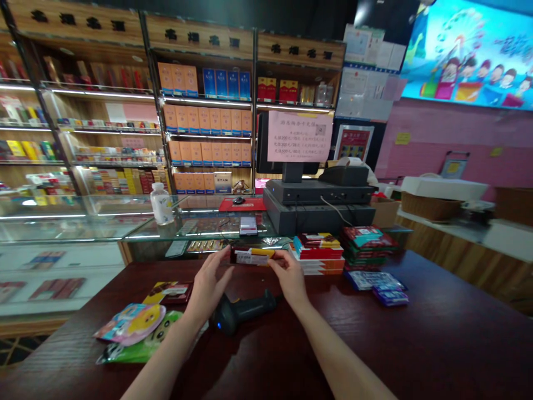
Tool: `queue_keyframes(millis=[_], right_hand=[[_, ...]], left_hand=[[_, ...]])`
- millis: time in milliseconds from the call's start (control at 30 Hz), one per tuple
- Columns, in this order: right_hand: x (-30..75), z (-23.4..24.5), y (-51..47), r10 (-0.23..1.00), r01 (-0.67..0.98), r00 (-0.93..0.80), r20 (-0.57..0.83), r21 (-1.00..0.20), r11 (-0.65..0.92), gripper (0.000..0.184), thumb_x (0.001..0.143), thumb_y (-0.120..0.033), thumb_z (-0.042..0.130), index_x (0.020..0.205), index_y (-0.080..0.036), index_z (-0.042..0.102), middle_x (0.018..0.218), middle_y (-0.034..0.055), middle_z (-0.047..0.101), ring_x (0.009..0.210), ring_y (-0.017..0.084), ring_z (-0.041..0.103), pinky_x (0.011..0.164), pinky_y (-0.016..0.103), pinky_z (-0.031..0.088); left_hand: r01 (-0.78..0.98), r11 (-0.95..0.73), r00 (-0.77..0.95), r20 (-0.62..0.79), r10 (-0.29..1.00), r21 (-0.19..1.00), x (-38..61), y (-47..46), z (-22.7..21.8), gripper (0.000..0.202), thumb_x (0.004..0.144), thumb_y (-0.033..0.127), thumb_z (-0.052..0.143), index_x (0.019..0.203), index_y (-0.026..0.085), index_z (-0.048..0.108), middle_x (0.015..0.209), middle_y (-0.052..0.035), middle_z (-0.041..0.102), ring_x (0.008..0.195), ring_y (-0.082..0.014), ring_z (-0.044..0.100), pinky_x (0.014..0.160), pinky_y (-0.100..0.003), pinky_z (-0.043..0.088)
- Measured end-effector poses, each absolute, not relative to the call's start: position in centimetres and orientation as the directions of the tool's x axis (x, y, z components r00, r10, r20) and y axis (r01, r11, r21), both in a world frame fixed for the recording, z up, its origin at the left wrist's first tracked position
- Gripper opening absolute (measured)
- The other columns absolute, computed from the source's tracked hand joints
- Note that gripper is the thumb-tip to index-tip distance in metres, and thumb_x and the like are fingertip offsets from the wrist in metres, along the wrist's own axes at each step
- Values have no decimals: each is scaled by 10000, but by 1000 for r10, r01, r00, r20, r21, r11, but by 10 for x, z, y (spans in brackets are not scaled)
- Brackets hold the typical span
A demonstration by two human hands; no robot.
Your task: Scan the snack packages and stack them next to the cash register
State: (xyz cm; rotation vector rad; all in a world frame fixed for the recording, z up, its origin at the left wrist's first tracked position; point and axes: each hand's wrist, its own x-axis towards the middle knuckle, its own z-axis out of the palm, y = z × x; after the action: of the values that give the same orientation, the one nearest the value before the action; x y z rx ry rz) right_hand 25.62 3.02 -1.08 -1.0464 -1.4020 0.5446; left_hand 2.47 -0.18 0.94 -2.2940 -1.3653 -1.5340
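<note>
Both hands hold a flat dark package with a yellow band [252, 256] above a dark wooden counter [416, 344]. My left hand [208, 289] pinches its left end and my right hand [289, 278] pinches its right end. A black handheld barcode scanner [244, 312] lies on the counter just under my hands. Colourful snack packets [133, 328] and a dark packet [172, 291] lie to the left.
Stacks of flat packages [318, 253] [366, 244] and blue packets [381, 286] sit to the right. A cash register with a monitor [318, 205] stands behind. A glass counter [195, 228] holds a bottle [161, 204] and a phone [248, 225]. Stocked shelves [204, 128] fill the back wall.
</note>
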Motion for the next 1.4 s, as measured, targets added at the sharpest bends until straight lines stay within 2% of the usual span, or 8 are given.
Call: queue_keyframes(millis=[133, 367, 533, 700, 933, 1100, 1200, 1400], right_hand=[[256, -11, 33, 806, 301, 186, 562, -813, 498, 183, 827, -357, 638, 913, -210, 704, 913, 58, 716, 853, 237, 676, 792, 364, 535], [254, -11, 35, 813, 184, 236, 533, -846, 501, 332, 801, -420, 668, 1024, -193, 764, 1000, 93, 752, 890, 255, 723, 849, 394, 578], [259, -3, 28, 783, 203, 270, 560, -829, 522, 414, 871, -479, 610, 1117, -180, 756, 1175, 129, 725, 1039, 276, 701, 925, 414, 572], [268, 0, 26, 791, 142, 338, 510, -859, 493, 416, 875, -519, 602, 1087, -195, 755, 1101, 111, 757, 1014, 286, 712, 906, 448, 586], [286, 6, 19, 783, 84, 368, 501, -857, 509, 371, 836, -458, 661, 1066, -184, 757, 1077, 116, 776, 1006, 293, 725, 934, 448, 572], [307, 3, 21, 771, 31, 381, 510, -841, 541, 485, 826, -414, 688, 1253, -186, 670, 1237, 138, 721, 1170, 291, 669, 1023, 468, 521], [324, 2, 23, 773, 64, 380, 509, -848, 527, 540, 835, -404, 690, 1326, -192, 619, 1254, 136, 712, 1206, 289, 650, 1070, 494, 476], [361, 2, 27, 738, 157, 402, 543, -834, 528, 514, 851, -398, 671, 1324, -202, 620, 1287, 126, 697, 1251, 287, 620, 1130, 510, 409]], left_hand=[[637, -593, 74, 727, 683, 493, 29, 4, 7, 466, 907, 319, 576, 1368, 252, 552, 1324, -74, 660, 1230, -218, 631, 1061, -385, 510], [564, -476, -24, 590, 807, 674, 41, 0, 12, 535, 841, 374, 620, 1351, 217, 586, 1350, -72, 664, 1266, -234, 610, 1098, -380, 468], [509, -372, -98, 482, 871, 776, 51, -2, 19, 520, 816, 450, 625, 1285, 226, 648, 1222, -57, 737, 1157, -256, 677, 1031, -399, 506], [397, -337, -188, 435, 880, 854, 70, -4, 23, 415, 811, 481, 607, 1123, 239, 734, 1105, -39, 778, 1069, -263, 708, 990, -408, 515], [311, -334, -256, 417, 872, 890, 96, -3, 26, 384, 791, 494, 636, 1059, 244, 753, 1057, -38, 786, 1050, -262, 705, 1006, -411, 488], [200, -384, -229, 424, 876, 901, 114, 4, 29, 314, 769, 418, 680, 1008, 218, 715, 1037, -60, 785, 1035, -242, 718, 979, -388, 511], [159, -410, -219, 437, 872, 898, 130, 7, 34, 298, 757, 348, 705, 1023, 216, 671, 1070, -75, 779, 1084, -237, 710, 994, -387, 507], [184, -458, -175, 488, 855, 870, 164, 15, 41, 255, 786, 314, 692, 1023, 231, 650, 1068, -67, 779, 1100, -236, 705, 1022, -407, 485]])
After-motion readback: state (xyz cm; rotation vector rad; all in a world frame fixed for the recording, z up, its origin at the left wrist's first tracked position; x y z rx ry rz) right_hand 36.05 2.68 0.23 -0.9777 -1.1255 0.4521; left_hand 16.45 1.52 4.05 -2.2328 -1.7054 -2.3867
